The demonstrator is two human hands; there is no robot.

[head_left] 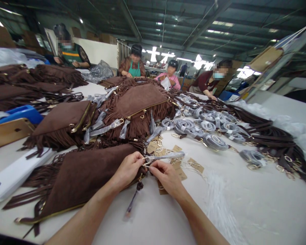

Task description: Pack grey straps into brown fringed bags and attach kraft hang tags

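Note:
A brown suede fringed bag (91, 170) lies on the table in front of me, its zip edge towards me. At its right end my left hand (129, 167) pinches a gold metal clasp (146, 162). A plastic-wrapped strap (168, 156) runs to the right from that clasp. Close beside it, my right hand (165, 174) has thumb and finger pinched together at the clasp; what exactly sits between them is too small to make out. Below hangs a zip pull tassel (134, 200) in clear plastic. Brown paper tags (178, 166) with white strings lie just beyond my right hand.
More fringed bags (140, 98) are heaped ahead and left. Coiled wrapped straps (207, 126) and brown straps (275, 136) spread across the right. White plastic strands (220, 200) lie near right. A phone (11, 132) leans on a blue holder (28, 114). Several co-workers sit or stand across the table.

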